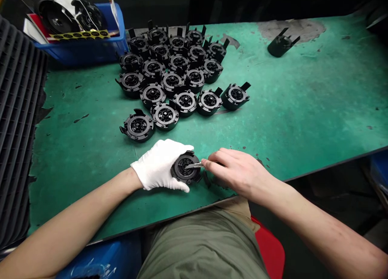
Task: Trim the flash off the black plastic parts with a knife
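Note:
My left hand, in a white glove, grips a round black plastic housing from its left side, with the ringed face turned up. My bare right hand is closed around a thin metal-bladed knife. The blade reaches over the housing's face, its tip at the central hub; whether it touches there I cannot tell. Most of the handle is hidden in my fingers. Beyond my hands stand several similar black housings in a close group, most with upright tabs. The nearest of these is a housing above my left hand.
One more black housing stands apart at the back right of the green tabletop. A blue bin with black round parts sits at the back left. Stacked grey ridged trays line the left edge. A red stool shows below the table.

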Available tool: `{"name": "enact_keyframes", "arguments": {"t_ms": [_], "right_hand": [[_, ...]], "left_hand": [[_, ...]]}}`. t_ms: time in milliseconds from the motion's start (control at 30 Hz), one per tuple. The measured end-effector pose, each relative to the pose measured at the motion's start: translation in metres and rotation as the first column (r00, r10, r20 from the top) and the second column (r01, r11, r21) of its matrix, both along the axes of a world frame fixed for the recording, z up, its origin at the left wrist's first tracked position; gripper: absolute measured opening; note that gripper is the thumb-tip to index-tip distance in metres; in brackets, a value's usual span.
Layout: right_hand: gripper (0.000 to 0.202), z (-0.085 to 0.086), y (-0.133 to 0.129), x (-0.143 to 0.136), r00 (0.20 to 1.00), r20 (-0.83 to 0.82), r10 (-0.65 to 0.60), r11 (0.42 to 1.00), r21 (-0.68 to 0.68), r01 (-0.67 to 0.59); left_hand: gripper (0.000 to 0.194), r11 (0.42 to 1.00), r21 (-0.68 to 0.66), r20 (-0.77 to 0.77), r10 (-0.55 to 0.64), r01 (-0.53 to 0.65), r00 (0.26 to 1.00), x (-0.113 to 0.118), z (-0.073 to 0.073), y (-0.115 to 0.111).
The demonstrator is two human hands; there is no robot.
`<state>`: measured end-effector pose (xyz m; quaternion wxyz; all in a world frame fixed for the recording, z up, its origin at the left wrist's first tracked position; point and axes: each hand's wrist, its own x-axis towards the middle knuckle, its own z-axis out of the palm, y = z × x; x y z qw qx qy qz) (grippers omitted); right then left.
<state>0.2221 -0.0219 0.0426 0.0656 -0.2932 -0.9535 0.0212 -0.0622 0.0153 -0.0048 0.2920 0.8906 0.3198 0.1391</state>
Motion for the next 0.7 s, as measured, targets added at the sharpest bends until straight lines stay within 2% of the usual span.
{"name": "enact_keyframes", "arguments": {"t_ms": [133,233,333,467,700], "right_hand": [[0.019,-0.003,-0.003,0.003,0.999,-0.046,0.003,1.000,-0.023,-0.004],[0.013,-0.008,-0.005,0.005,0.985,-0.163,-0.065,0.997,-0.040,0.059],[0.011,-0.013,-0.007,0.004,0.969,-0.217,-0.120,0.993,-0.046,0.112],[0.011,-0.013,-0.008,0.000,0.984,-0.153,-0.094,0.996,-0.006,0.094],[0.024,0.001,0.006,0.000,1.000,-0.024,0.002,1.000,0.006,-0.002]], "left_hand": [[0.098,1.000,-0.013,-0.005,0.002,-0.002,1.000,0.001,0.002,0.000],[0.100,1.000,-0.016,0.010,0.001,-0.001,1.000,0.000,0.002,0.001],[0.095,1.000,-0.017,0.013,-0.003,0.003,1.000,0.000,0.000,0.001],[0.100,1.000,-0.014,0.005,0.008,-0.008,1.000,0.000,-0.001,0.000],[0.100,1.000,-0.024,-0.011,-0.001,0.001,1.000,0.000,0.000,0.001]]}}
